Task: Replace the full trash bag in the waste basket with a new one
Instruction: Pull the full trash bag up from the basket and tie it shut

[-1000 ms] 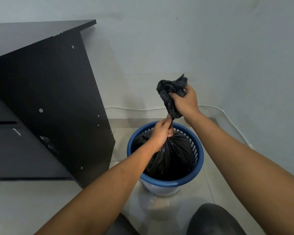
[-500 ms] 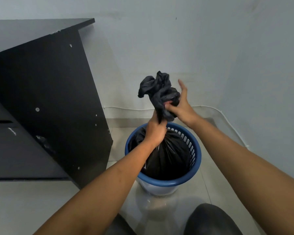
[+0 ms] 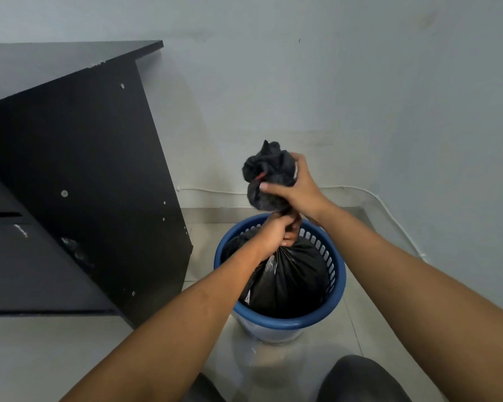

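Right hand now clamped on one trash bag

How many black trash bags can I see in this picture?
1. The black plastic trash bag sits in the round blue plastic waste basket; the left hand grips its neck, the right hand its bunched top. No spare bag shows; one may be out of view.
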Demonstrator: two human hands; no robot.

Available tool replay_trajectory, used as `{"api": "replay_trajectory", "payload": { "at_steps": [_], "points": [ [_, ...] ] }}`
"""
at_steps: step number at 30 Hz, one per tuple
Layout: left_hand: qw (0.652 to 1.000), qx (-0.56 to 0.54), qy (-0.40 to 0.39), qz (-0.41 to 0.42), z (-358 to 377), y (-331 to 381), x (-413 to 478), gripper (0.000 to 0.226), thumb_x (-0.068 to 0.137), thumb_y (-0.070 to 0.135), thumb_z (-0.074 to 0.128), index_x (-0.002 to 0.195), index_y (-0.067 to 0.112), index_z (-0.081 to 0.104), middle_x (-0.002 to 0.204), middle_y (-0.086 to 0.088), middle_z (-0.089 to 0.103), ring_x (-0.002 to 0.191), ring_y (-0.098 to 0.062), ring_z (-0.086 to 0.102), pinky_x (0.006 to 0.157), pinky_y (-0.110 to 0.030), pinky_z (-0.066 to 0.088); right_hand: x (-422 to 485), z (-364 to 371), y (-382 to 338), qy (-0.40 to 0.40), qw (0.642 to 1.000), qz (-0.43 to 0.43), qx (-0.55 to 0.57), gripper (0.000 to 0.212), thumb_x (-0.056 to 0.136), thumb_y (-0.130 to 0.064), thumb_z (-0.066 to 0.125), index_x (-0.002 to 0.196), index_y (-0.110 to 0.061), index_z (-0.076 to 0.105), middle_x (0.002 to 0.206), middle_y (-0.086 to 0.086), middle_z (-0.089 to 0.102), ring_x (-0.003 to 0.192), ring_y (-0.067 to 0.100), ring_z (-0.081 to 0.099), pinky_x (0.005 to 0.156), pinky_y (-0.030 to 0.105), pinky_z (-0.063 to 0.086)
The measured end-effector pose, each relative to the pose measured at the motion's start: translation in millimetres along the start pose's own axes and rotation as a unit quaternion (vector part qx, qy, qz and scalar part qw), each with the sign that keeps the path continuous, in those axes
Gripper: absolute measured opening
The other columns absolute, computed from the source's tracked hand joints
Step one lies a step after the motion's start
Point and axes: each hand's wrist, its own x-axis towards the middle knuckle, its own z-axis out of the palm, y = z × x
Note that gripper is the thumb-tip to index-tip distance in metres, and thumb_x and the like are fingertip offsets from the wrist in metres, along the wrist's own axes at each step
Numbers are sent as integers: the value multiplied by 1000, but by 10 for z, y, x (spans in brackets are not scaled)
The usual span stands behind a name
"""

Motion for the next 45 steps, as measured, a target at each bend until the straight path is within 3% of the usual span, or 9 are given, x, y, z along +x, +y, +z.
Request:
{"api": "replay_trajectory", "payload": {
  "at_steps": [5,11,15,20,25,30,35,40,45],
  "points": [
    [994,100,52,12,-43,-112,-14,41,98,39,53,64,23,38,51,12,35,47,-6,34,51,-23,30,180,12,-108,258,966,2,-8,43,87,-20,68,121,-24,42,100,-9,63,97,14,65,90,36,55],
    [926,336,123,123,-86,-220,-184,23,98,48,48,82,32,52,64,10,56,61,-4,53,59,-27,40,204,-112,-74,320,946,50,-25,23,92,-19,58,112,-20,46,92,-6,63,91,18,64,75,28,45],
    [891,389,162,169,-106,-343,-213,26,99,50,40,105,29,53,78,5,63,75,-14,61,70,-39,49,190,-149,-101,242,963,119,13,38,89,-15,59,119,-15,35,95,-2,54,92,18,61,76,31,50],
    [838,473,199,184,-235,-497,-211,17,99,33,48,103,19,56,83,1,63,77,-18,53,71,-34,40,79,-280,-226,-32,977,194,80,75,81,13,57,132,-21,15,121,14,39,113,28,50,91,41,54],
    [862,437,190,172,-304,-563,-218,18,98,38,48,104,22,55,89,3,67,81,-17,61,78,-43,50,21,-472,-124,-127,973,148,-124,87,77,21,61,141,-18,17,129,17,42,119,32,47,86,35,54],
    [859,441,181,187,-296,-612,-253,26,98,38,48,112,19,57,98,5,67,89,-14,61,84,-39,48,4,-420,-45,25,937,24,-348,42,72,-19,83,106,-12,58,96,4,64,88,23,59,72,29,47],
    [829,488,180,207,-251,-545,-280,8,95,31,52,101,25,52,93,11,60,88,-11,53,87,-36,34,-47,-314,-72,156,917,-42,-364,21,80,-24,69,69,-21,52,61,-5,53,57,14,48,49,26,34],
    [795,550,192,167,-263,-620,-303,40,85,38,59,123,25,53,118,9,56,119,-14,40,92,-38,27,-68,-185,-87,241,960,-43,-137,7,84,-4,63,82,-1,57,78,19,63,54,25,68,47,38,56],
    [805,548,181,137,-232,-627,-283,22,84,30,57,105,25,53,95,8,56,97,-14,49,90,-36,30,-74,-98,-50,266,960,-32,-84,9,86,2,60,83,-2,53,84,26,63,50,31,67,39,27,50]
  ]
}}
